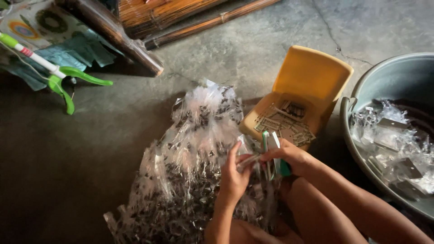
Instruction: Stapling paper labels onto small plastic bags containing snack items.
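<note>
A: Starting at far left, what lies on the concrete floor (90, 149)?

B: A green-and-white plastic tool (58, 74), well apart from the hands; behind it, bamboo poles (135, 45).

A: And at centre?

B: A heap of clear plastic packets (190, 149) holding dark pieces, spread on the floor before the person's knees. The left hand (233, 178) is above its right edge, fingers curled about a small clear packet (247, 161).

A: The right hand?

B: The right hand (289, 158) meets the same packet, fingers clenched round a green-and-white stapler-like tool (273, 156) standing nearly upright.

A: Farther right?

B: A yellow plastic stool (312, 77) tipped on its side, with small paper labels (282, 126) in it; then a grey basin (384, 77) containing filled packets (398, 144).
</note>
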